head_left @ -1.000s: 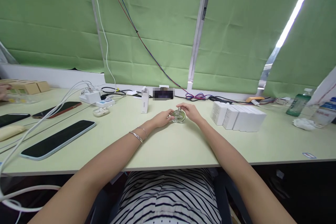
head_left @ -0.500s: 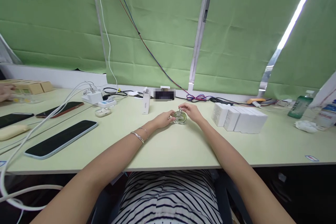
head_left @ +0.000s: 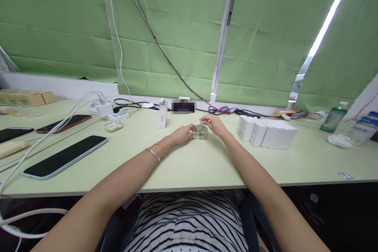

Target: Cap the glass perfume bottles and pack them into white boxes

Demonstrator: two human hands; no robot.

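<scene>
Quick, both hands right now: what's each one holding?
Left hand: closed on the left side of the small glass bottle on the table.
Right hand: closed on the bottle's right side, fingertips at its top.

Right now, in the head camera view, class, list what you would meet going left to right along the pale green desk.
Blue-edged dark phone → white upright carton → left hand → small round glass bottle → right hand → row of white boxes → green plastic bottle.
</scene>
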